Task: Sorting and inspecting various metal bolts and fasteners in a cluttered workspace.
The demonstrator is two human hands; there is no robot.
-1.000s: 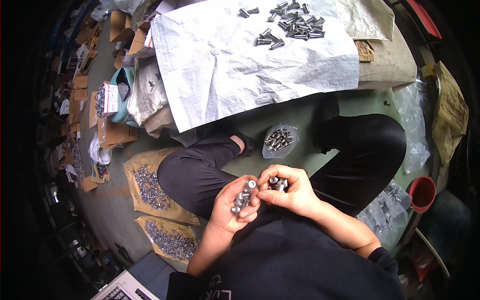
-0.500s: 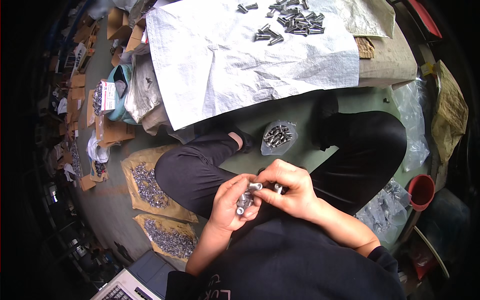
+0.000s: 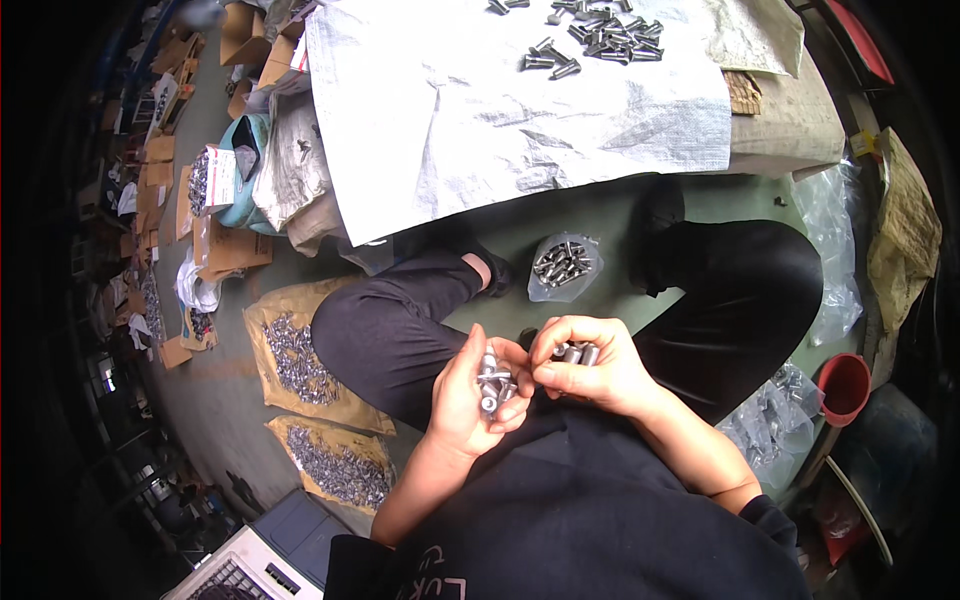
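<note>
Presently, the wider scene matches that of half a second ago: floor (image 3: 615,310), sheet (image 3: 420,120), legs (image 3: 745,270), sacks (image 3: 370,408) and bag (image 3: 550,293) keep their places, the view having shifted slightly as a whole. The change lies in the hands. The left hand (image 3: 462,400) has loosened, its thumb lifted, and now cups several parts (image 3: 497,383); the right hand (image 3: 608,372), where one hollow end hung, shows about three cylinders (image 3: 574,354) side by side, gripped between thumb and fingers. The pieces being handled are thus shared between both hands, close together above the lap; whether the fingertips touch cannot be told.

Materials, in descending size. Floor: green, smooth. Sheet: white, creased, bearing a loose heap of dull grey, headed bolts (image 3: 615,42). Legs: smooth black cloth. Sacks: tan, flattened, strewn with small metal pieces (image 3: 300,365). Bag: clear, limp plastic between the feet, filled with shiny metal. Parts: bright metal, one displaying a round hollow end. Cylinders: short, straight-sided, lustrous.
</note>
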